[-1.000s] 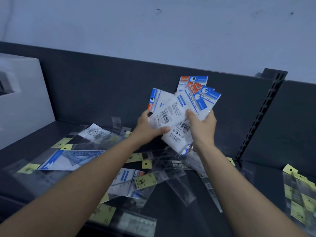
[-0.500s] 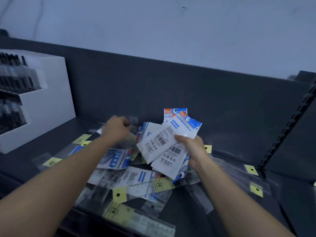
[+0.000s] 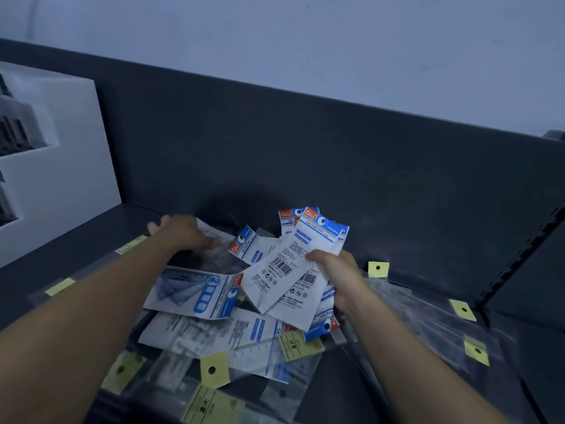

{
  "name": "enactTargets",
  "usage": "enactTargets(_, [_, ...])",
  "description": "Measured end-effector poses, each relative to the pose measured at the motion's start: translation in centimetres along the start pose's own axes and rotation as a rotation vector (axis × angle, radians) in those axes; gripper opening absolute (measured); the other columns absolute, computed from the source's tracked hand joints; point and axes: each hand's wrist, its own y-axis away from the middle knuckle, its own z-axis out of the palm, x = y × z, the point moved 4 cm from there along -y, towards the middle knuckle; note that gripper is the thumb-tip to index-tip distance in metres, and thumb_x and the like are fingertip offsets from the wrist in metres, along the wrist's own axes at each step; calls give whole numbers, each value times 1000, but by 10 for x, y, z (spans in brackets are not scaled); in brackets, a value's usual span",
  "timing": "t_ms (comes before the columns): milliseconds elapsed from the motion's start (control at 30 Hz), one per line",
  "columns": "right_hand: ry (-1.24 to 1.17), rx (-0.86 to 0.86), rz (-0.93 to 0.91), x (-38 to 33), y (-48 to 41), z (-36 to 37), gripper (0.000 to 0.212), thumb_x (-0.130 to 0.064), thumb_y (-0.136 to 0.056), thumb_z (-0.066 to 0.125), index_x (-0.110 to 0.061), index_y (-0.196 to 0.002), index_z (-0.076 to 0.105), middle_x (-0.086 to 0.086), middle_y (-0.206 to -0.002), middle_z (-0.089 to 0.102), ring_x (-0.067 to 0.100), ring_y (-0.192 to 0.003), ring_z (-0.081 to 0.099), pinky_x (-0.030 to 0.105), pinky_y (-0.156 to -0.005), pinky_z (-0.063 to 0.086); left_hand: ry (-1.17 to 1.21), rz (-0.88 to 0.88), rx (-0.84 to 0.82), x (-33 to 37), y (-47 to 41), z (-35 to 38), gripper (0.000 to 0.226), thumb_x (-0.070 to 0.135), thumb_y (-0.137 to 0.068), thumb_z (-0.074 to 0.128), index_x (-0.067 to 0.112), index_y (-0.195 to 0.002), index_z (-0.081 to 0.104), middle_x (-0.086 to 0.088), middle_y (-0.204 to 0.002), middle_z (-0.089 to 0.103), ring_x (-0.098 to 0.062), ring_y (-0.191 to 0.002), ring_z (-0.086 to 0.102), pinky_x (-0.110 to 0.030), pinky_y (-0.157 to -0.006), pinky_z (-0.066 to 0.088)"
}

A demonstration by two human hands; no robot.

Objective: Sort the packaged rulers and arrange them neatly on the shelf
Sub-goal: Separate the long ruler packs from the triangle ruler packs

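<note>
Two hands over the shelf [image 3: 91,240], one of them loaded. Right hand [image 3: 337,278] grips a fan of packs [image 3: 286,272] – white backs with barcodes facing up, blue-and-orange "GEOMETRIC" headers at the far end. Thumb on top, fingers clenched around the lower right edge of the fan. The fan is held just above the pile of packaged rulers [image 3: 244,333], tilted up toward the back panel [image 3: 305,148].

Left hand [image 3: 183,237] is at the rear left of the pile, lying over a white pack [image 3: 211,231]. Fingers look stretched out and the thumb touches the pack, but it is motion-blurred – can't tell whether it is grasping anything.

Pile is loose and unsorted in the middle of the shelf:
- blue set-square pack [image 3: 195,293] face up, just under the left forearm
- another white-and-blue pack lying flat below it, partly covered
- clear sleeves with yellow tags [image 3: 214,369] at the front edge, overlapping at odd angles

More clear sleeves spread to the right of the right forearm, each with a yellow header [image 3: 378,269]; they lie flat on the shelf, well apart from the fan.

White display box [image 3: 67,185] stands at the left end of the shelf against the back panel. Slotted upright [image 3: 519,261] on the right.
</note>
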Motion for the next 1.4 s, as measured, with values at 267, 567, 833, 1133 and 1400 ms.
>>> enactTargets(267, [8,-29,25,2,-5,-2,22,-3,-84,65,-9,-105,64,12,-93,74,31,-84,72,47,-79,58,187,46,96,2,-3,-1,35,45,-89,56,11,-82,61,-14,-113,60,-31,-103,55,-34,-81,42])
enactTargets(567, [-2,-43,33,3,-8,-2,26,-2,-84,65,-8,-109,62,13,-93,74,31,-83,72,46,-77,58,495,53,-11,8,1,-14,51,41,-101,38,-2,-106,65,-18,-113,62,-30,-102,57,-32,-81,41])
enactTargets(833, [-35,-59,29,4,-7,-3,25,-1,-84,65,-6,-108,62,14,-93,74,32,-82,72,44,-75,58,368,168,-41,9,11,-13,32,21,-92,61,6,-65,56,-7,-69,54,-16,-65,47,-27,-57,34])
enactTargets(1133, [-79,-51,22,-1,-1,-1,23,3,-85,63,-6,-106,61,16,-97,73,34,-85,71,48,-78,58,807,164,666,10,43,-75,17,20,-99,45,10,-88,53,6,-74,50,-8,-64,46,-29,-55,34])
enactTargets(1400, [-164,-56,25,-9,8,8,19,5,-85,58,-3,-101,64,15,-84,71,29,-71,67,34,-62,53,1023,219,329,53,78,-47,20,14,-95,51,21,-78,55,2,-82,61,-19,-76,60,-35,-71,51])
